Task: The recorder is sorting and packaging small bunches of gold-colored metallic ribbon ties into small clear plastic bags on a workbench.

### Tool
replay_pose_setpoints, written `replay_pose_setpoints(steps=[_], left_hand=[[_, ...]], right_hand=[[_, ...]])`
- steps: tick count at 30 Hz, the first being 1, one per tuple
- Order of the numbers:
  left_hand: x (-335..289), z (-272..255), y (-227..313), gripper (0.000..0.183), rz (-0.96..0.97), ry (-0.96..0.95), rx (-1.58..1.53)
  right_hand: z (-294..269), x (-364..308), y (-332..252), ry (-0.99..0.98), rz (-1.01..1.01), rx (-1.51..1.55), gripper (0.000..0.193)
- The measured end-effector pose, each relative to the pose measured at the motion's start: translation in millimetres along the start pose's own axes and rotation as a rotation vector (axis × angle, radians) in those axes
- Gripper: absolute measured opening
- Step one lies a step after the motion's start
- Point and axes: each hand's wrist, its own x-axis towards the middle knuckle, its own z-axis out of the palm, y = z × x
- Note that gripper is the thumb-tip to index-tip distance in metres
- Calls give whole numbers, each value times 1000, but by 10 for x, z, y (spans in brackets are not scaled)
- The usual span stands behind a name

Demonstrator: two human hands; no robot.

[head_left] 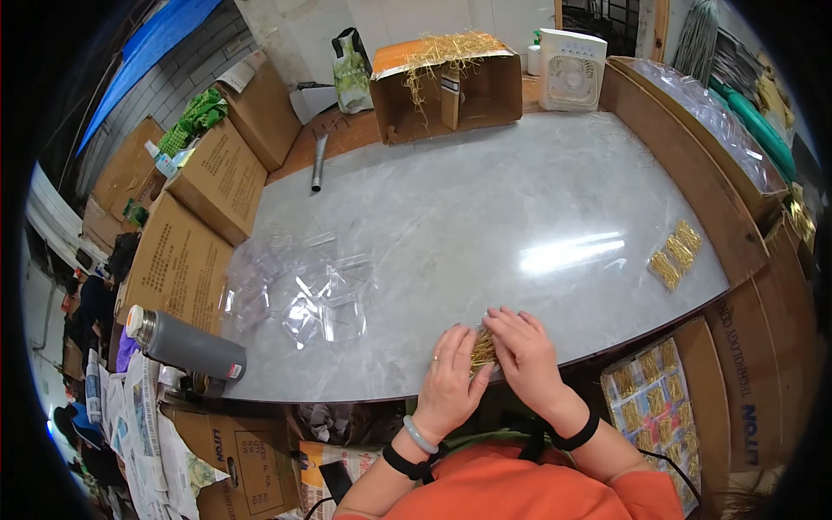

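At the near edge of the grey table, a small pack of thin gold-coloured strands is between my two hands. My left hand grips its left side, fingers pointing away from me. Curled over the far and right side is my right hand. My fingers hide much of the pack. Left of my hands lies a loose heap of clear plastic cases. Several similar gold packs sit together near the table's right edge.
A grey flask stands at the near left. At the back are a cardboard box with gold strands, a white fan and a pronged metal tool. Boxes line the left side. A carton of gold packs sits below, right.
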Motion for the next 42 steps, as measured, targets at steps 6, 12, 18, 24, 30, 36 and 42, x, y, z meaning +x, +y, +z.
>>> replay_pose_setpoints(steps=[6, 12, 18, 24, 30, 36, 42], left_hand=[[-26, 32, -2, 50, -19, 38, 16], [-34, 66, -12, 52, -38, 51, 8], [-36, -23, -27, 61, -14, 59, -35], [-82, -137, -180, 74, -110, 20, -482], [-95, -131, -201, 74, -228, 24, -846], [-150, -195, -123, 61, -231, 118, -653], [-392, -128, 37, 36, -63, 159, -151]], right_hand=[[-33, -143, -121, 76, 74, 130, 57], [-49, -290, -237, -44, -53, -43, 60], [-116, -149, -180, 43, -6, 140, 58], [-111, -144, -204, -215, -184, -402, 75], [-49, -96, -406, -71, -139, -332, 81], [162, -105, -252, 41, -116, -389, 74], [151, -92, -275, 75, -86, -395, 72]])
